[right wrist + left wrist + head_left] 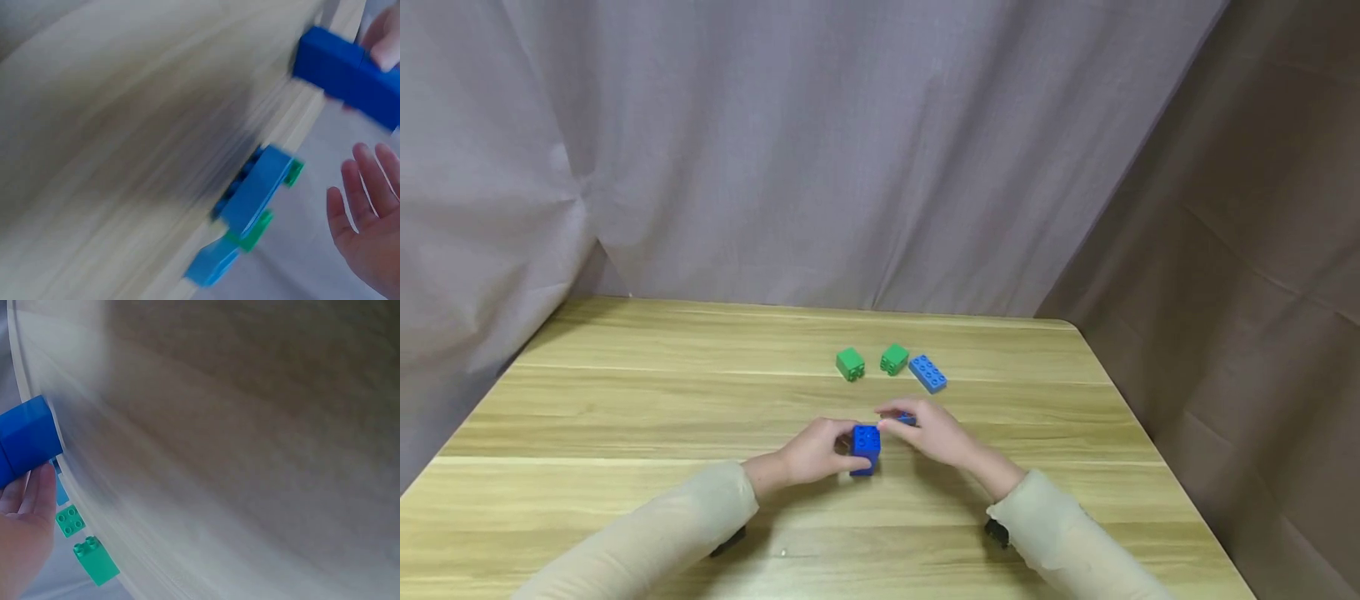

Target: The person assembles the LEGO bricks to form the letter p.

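My left hand (815, 450) grips a stack of two dark blue toy building bricks (866, 446) between thumb and fingers, upright with its studs on top. The seam between the two bricks (344, 74) shows in the right wrist view. My right hand (931, 432) is just to the right of the stack. In the right wrist view that hand (373, 215) has its fingers spread and nothing in its palm. A lighter blue brick (257, 187) rests on its side with studs facing sideways; in the head view the right hand partly hides this brick (907, 418).
Farther back on the wooden table (700, 375) stand two green bricks, one left (850, 364) and one right (894, 359). Beside them a long blue brick (928, 373) lies studs up. A grey curtain (812, 167) hangs behind the table, with a brown one (1247, 275) at the right.
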{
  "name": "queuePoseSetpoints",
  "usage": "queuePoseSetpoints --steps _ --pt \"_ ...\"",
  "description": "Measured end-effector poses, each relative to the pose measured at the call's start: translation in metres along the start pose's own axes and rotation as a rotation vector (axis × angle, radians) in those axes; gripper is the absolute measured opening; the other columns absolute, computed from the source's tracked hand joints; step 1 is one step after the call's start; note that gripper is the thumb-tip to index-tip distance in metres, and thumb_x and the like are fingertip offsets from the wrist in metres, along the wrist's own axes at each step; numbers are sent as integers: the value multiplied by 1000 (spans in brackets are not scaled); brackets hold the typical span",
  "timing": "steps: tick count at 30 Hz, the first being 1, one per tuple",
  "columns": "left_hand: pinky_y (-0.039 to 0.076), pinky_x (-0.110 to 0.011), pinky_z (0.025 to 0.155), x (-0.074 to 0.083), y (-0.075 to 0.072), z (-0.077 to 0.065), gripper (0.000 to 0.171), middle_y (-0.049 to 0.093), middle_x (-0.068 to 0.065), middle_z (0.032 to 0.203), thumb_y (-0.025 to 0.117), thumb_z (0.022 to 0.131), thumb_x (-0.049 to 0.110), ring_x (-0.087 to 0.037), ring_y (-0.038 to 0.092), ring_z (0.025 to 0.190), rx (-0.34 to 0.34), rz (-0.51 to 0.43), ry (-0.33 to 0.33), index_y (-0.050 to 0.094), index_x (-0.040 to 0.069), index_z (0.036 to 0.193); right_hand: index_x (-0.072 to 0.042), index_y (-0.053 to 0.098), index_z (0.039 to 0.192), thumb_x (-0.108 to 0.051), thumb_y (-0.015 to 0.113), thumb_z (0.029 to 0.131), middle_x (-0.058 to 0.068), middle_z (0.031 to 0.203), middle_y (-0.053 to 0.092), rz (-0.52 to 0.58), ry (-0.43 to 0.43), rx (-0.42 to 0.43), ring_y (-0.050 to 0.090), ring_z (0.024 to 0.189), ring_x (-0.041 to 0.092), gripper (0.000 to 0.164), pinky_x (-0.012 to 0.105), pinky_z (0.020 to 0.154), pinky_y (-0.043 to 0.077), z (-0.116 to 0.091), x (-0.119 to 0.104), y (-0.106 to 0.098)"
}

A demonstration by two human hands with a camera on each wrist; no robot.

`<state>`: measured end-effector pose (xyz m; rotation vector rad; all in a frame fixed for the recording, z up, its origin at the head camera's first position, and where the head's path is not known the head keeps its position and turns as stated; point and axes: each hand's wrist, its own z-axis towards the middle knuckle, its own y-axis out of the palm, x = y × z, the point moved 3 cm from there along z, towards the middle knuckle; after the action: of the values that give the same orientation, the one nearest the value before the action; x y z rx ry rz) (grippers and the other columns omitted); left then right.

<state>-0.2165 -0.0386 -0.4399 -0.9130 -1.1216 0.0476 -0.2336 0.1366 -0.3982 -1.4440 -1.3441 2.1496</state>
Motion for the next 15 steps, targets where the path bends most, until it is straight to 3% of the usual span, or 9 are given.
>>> queuePoseSetpoints --steps 6,15 --pt "54 -24 76 -2 0 1 28 70 -3 91 71 83 26 -11 64 83 -20 -13 -36 63 6 101 0 56 124 -24 65 88 17 125 58 58 163 89 53 116 35 44 48 95 48 3 39 -15" --pt "54 -23 75 -3 1 1 28 69 -2 90 71 83 27 -10 63 82 -30 -12 -59 63 6 100 2 49 131 -16 75 78 22 130 54 -7 234 -4 51 118 37 62 50 103 42 6 67 -17"
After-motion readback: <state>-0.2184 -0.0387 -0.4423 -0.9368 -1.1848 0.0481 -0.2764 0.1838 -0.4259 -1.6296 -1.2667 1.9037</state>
